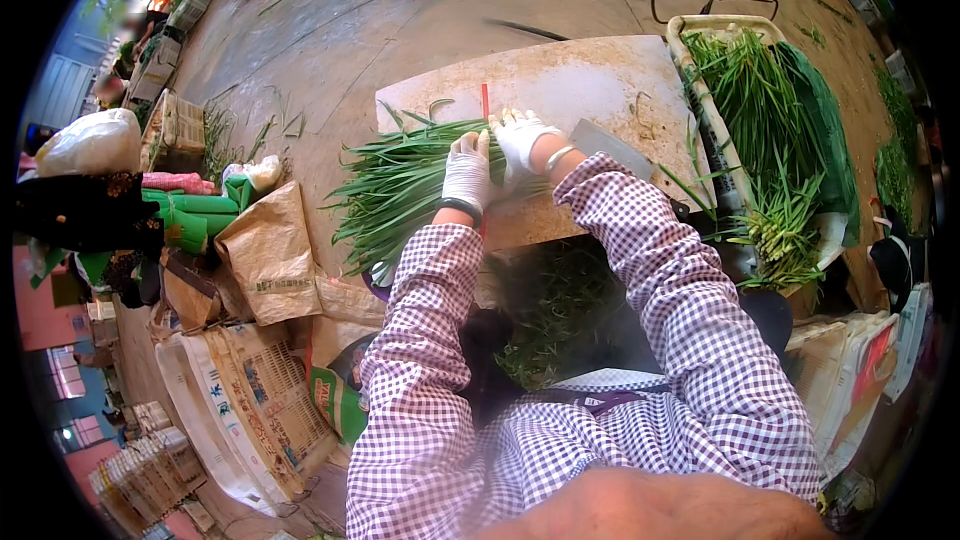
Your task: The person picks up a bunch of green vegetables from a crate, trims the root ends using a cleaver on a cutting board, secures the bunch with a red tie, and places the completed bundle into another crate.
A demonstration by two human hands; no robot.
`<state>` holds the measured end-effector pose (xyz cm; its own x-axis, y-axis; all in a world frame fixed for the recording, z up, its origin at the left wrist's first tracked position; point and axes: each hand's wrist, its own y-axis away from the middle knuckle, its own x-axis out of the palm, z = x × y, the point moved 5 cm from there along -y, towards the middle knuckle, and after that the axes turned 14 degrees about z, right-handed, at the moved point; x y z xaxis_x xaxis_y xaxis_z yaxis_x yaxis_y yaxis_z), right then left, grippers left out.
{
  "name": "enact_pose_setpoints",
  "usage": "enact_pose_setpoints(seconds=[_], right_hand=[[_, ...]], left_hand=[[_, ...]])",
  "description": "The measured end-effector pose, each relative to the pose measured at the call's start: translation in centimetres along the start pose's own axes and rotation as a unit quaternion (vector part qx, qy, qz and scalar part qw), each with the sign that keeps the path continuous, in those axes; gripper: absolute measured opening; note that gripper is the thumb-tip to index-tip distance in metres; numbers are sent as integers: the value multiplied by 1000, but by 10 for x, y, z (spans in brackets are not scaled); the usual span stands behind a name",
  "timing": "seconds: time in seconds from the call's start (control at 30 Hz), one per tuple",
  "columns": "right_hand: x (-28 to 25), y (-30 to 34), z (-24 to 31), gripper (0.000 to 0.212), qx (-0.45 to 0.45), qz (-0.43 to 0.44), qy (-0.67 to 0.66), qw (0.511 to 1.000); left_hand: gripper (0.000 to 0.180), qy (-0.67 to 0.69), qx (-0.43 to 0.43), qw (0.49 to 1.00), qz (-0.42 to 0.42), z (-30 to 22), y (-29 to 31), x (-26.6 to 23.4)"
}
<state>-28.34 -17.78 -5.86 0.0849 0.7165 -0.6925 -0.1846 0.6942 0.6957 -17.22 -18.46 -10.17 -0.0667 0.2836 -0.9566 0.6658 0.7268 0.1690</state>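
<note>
A bunch of long green leaves that look like garlic chives lies on a stained white board, its leaf tips spread over the board's left edge. My left hand, in a white glove, is closed over the bunch. Close on its right, my right hand, also gloved, curves over the bunch's right end. Its stalk ends are mostly hidden under that hand. A narrow red strip runs across the board and passes beneath the bunch. Beside my right wrist lies a broad knife blade, partly hidden by my sleeve.
A white-rimmed crate heaped with more greens stands right of the board. Brown sacking and a printed white sack lie to the left. Cut leaves lie below the board's near edge.
</note>
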Motion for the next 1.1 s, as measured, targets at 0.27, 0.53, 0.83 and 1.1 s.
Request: enact_pose_setpoints(seconds=[0.27,0.53,0.83,1.1], right_hand=[[30,-32,-9,115,-123,-156,35,980],[60,-28,7,82,-8,-314,173,934],[45,-29,6,37,-23,-257,156,954],[39,-32,3,19,-78,-275,130,949]], left_hand=[[139,-107,-83,968,210,7,-16,-19],[121,-44,-66,973,215,5,-10,-21],[100,-18,-57,977,205,6,-14,-26],[122,-24,-43,970,238,13,-18,-28]])
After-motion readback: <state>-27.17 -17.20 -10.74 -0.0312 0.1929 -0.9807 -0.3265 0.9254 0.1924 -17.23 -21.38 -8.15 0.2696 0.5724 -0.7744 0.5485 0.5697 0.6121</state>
